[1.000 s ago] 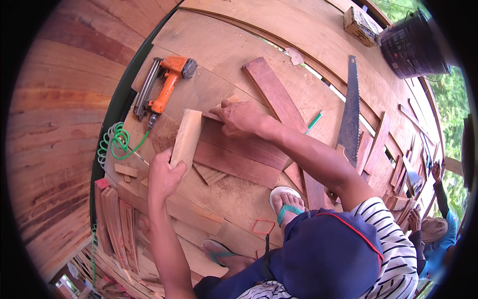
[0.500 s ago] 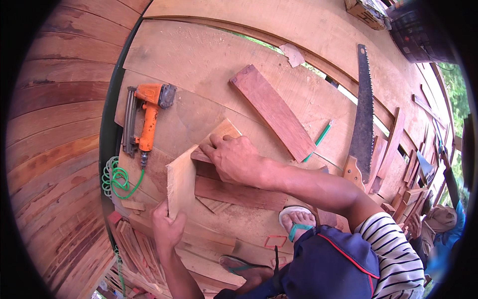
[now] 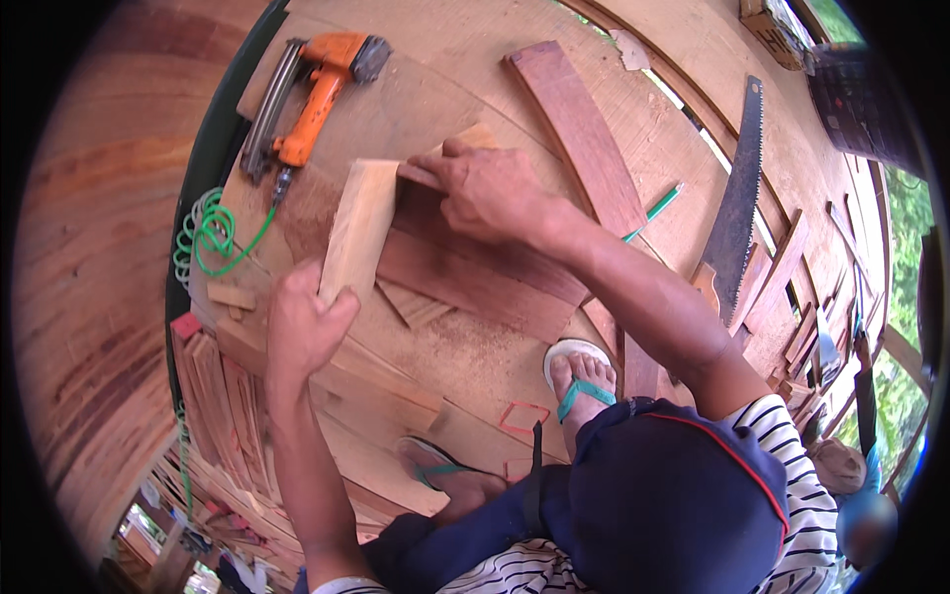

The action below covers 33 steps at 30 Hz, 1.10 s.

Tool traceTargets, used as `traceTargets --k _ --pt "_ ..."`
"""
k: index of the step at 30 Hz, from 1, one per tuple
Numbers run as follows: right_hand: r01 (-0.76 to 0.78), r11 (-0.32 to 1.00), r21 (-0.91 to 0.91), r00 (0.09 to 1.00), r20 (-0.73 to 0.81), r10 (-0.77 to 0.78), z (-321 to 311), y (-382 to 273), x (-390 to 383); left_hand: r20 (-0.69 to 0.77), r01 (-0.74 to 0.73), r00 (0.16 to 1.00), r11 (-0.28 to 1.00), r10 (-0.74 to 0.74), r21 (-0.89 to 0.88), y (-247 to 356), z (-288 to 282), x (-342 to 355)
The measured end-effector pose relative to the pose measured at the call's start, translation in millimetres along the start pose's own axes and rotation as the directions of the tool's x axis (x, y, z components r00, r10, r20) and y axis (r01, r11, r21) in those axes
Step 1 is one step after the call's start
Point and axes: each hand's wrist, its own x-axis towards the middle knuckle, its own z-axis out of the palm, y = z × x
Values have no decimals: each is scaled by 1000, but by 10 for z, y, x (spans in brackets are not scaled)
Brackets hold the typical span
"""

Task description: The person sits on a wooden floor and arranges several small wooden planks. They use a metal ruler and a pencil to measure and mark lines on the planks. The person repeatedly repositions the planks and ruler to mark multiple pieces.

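The dark board (image 3: 455,233) slants across the middle of the view, ahead of your feet, over the plywood floor (image 3: 435,94). A plank wall (image 3: 109,247) fills the left side. Well off to your right lies a handsaw (image 3: 737,198), its teeth facing right and its wooden handle towards you. Between the saw and your right hand, a loose reddish plank (image 3: 584,139) lies at a slant. Another reddish board (image 3: 475,297) runs along the near side of the dark board; whether the two are joined cannot be told. Ahead of you and to the left, an orange nail gun (image 3: 322,99) lies on the plywood, apart from the boards. The pale board (image 3: 358,228) stands at the left end of the dark board and appears to meet it at the far corner. Your right hand (image 3: 495,193) grips the upper edge of the dark board, fingers curled over it. Your left hand (image 3: 315,315) is clasped round the near end of the pale board. Further left, a green hose (image 3: 213,233) lies coiled and runs to the nail gun. A small pale offcut (image 3: 231,295) sits near your left hand. A slim green pencil-like stick (image 3: 653,213) lies at the near end of the loose plank.
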Motion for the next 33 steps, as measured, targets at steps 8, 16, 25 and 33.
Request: traceTargets --k 8,16,25,33 --pt "38 992 -123 999 2 -38 26 9 31 -53 -103 994 992 99 -72 17 33 36" --pt "166 980 -113 975 -130 -181 3 -66 4 -63 -139 989 989 135 -52 -60 48 79" --pt "343 939 -16 888 -320 -330 98 -7 18 -66 -145 987 989 144 3 -36 35 73" --pt "300 954 -16 922 -250 -294 62 -17 10 -56 -124 991 992 123 -13 -39 29 70"
